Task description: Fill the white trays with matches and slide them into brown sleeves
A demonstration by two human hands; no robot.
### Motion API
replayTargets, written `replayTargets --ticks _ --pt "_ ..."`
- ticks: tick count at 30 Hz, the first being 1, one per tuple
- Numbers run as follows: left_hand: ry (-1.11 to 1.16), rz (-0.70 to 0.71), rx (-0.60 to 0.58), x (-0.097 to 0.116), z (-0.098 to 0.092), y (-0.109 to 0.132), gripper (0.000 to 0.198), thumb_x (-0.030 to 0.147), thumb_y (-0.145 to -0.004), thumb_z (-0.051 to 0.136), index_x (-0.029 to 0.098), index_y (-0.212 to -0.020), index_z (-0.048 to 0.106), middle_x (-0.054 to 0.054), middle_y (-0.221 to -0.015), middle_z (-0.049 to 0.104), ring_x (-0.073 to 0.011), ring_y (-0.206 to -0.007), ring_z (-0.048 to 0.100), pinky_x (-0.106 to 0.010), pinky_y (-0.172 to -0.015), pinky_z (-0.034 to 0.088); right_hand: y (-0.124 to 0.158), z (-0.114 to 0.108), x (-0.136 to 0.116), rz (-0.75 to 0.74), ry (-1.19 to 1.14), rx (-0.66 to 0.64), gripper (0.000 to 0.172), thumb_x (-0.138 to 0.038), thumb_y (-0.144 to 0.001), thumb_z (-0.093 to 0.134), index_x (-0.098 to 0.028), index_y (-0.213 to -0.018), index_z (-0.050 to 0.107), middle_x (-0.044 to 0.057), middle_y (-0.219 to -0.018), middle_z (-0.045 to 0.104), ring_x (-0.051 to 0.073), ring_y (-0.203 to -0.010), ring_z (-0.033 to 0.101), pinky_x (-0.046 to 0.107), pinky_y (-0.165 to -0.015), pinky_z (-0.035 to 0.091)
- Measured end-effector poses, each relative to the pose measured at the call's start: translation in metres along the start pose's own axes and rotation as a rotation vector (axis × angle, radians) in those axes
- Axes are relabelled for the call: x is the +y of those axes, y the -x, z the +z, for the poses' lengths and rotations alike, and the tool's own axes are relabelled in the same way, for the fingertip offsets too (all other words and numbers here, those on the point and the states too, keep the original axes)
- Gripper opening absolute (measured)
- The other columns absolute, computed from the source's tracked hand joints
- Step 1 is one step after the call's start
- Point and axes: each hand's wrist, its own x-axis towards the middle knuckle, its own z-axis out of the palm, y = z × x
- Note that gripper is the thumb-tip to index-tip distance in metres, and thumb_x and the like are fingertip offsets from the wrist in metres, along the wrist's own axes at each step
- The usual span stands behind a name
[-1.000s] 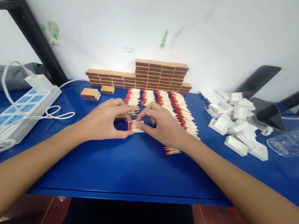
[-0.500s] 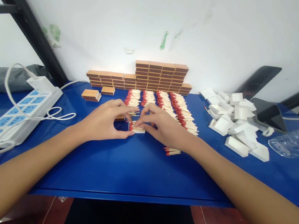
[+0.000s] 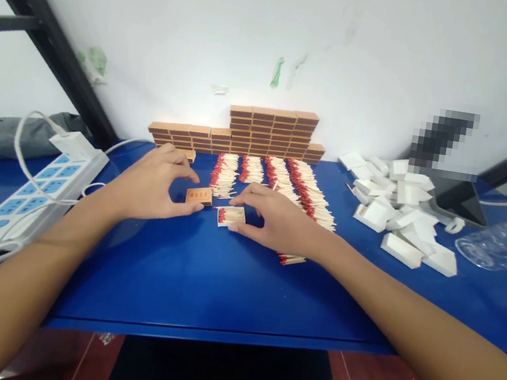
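Observation:
A small inner tray of a matchbox (image 3: 231, 215), filled with red-headed matches, lies on the blue table in front of me. My right hand (image 3: 272, 219) has its thumb at the near edge of this tray and its index finger at the far edge. A loose match lies by the tray's far left corner. An orange matchbox sleeve (image 3: 199, 195) with red lettering lies just left of the tray. Around the sleeve, my left hand (image 3: 159, 185) is open, thumb at its near side and index finger beyond its far side.
Several rows of loose matches (image 3: 308, 192) lie behind my right hand. Stacked matchboxes (image 3: 272, 130) stand against the wall. White empty trays (image 3: 399, 202) are heaped at right, near a clear plastic container (image 3: 503, 243). A power strip (image 3: 39, 190) with white cables lies at left.
My left hand has moved left from the filled tray to the orange sleeve. My right hand has shifted slightly right and down, and the tray is now in plain view.

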Motion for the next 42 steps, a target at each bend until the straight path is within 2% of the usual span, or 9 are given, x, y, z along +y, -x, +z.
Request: replayTargets --ticks 3,6,9,13,19,23,30,33,42 --pt "0.023 -0.004 -0.057 -0.001 0.004 0.001 0.04 0.059 -0.086 0.077 0.022 -0.098 0.082 -0.011 -0.103 0.072 -0.0316 -0.105 0.063 -0.046 -0.093 0.049 -0.001 -0.001 0.0 -0.012 0.009 -0.004 0.022 -0.033 -0.098 0.075 -0.02 -0.115 0.074 0.009 -0.11 0.07 0.024 -0.103 0.065 0.038 -0.087 0.05" --pt "0.072 0.018 -0.076 0.003 0.004 -0.001 0.034 0.054 -0.087 0.076 0.021 -0.092 0.08 -0.009 -0.098 0.074 -0.0295 -0.102 0.064 -0.041 -0.087 0.048 -0.003 -0.002 0.004 -0.032 0.008 0.101 0.024 -0.035 -0.094 0.079 -0.018 -0.109 0.072 0.008 -0.107 0.071 0.022 -0.095 0.064 0.035 -0.081 0.047" --pt "0.141 0.011 -0.069 0.011 0.0 -0.003 0.032 0.051 -0.086 0.079 0.02 -0.096 0.079 -0.006 -0.098 0.078 -0.0251 -0.095 0.068 -0.036 -0.085 0.048 -0.005 -0.002 0.008 -0.024 0.018 0.237 0.025 -0.035 -0.091 0.08 -0.018 -0.105 0.069 0.007 -0.103 0.071 0.021 -0.09 0.063 0.033 -0.078 0.045" --pt "0.233 -0.023 -0.034 0.018 0.0 -0.003 0.033 0.051 -0.085 0.083 0.022 -0.101 0.079 -0.002 -0.1 0.082 -0.0201 -0.087 0.072 -0.031 -0.08 0.049 -0.006 -0.002 0.006 0.016 0.008 0.298 0.022 -0.035 -0.091 0.078 -0.019 -0.102 0.067 0.004 -0.094 0.069 0.018 -0.081 0.061 0.032 -0.074 0.043" --pt "0.33 -0.069 -0.012 0.019 0.004 -0.002 0.038 0.05 -0.079 0.09 0.021 -0.102 0.082 -0.002 -0.098 0.083 -0.0181 -0.083 0.074 -0.027 -0.077 0.052 -0.005 -0.002 0.003 -0.044 -0.025 0.305 0.022 -0.029 -0.088 0.08 -0.019 -0.104 0.068 0.004 -0.097 0.07 0.016 -0.077 0.059 0.031 -0.072 0.045" --pt "0.388 -0.096 -0.017 0.019 0.003 -0.003 0.037 0.047 -0.079 0.091 0.021 -0.104 0.084 -0.002 -0.089 0.082 -0.0177 -0.077 0.072 -0.026 -0.074 0.053 -0.004 -0.004 0.005 -0.093 -0.08 0.263 0.021 -0.024 -0.087 0.08 -0.019 -0.105 0.07 0.005 -0.097 0.069 0.017 -0.081 0.062 0.031 -0.073 0.047" --pt "0.42 -0.145 -0.046 0.021 0.003 -0.005 0.04 0.045 -0.075 0.093 0.019 -0.105 0.086 -0.003 -0.076 0.077 -0.0173 -0.068 0.067 -0.027 -0.068 0.052 -0.005 -0.008 0.007 -0.068 -0.117 0.203 0.023 -0.028 -0.087 0.083 -0.018 -0.105 0.075 0.003 -0.091 0.07 0.015 -0.073 0.062 0.031 -0.075 0.049" --pt "0.43 -0.158 -0.068 0.022 0.003 -0.005 0.039 0.046 -0.075 0.092 0.02 -0.105 0.086 -0.001 -0.072 0.076 -0.0159 -0.065 0.064 -0.026 -0.065 0.051 -0.005 -0.008 0.008 -0.069 -0.136 0.197 0.024 -0.027 -0.086 0.085 -0.017 -0.107 0.076 0.003 -0.092 0.072 0.016 -0.076 0.064 0.031 -0.075 0.049" --pt "0.447 -0.145 -0.103 0.018 0.004 -0.003 0.042 0.053 -0.078 0.089 0.022 -0.105 0.087 -0.003 -0.085 0.082 -0.0165 -0.071 0.068 -0.025 -0.068 0.051 -0.006 -0.005 0.015 -0.006 -0.281 0.117 0.031 -0.028 -0.089 0.084 -0.021 -0.119 0.079 0.006 -0.107 0.075 0.016 -0.082 0.068 0.032 -0.074 0.055"
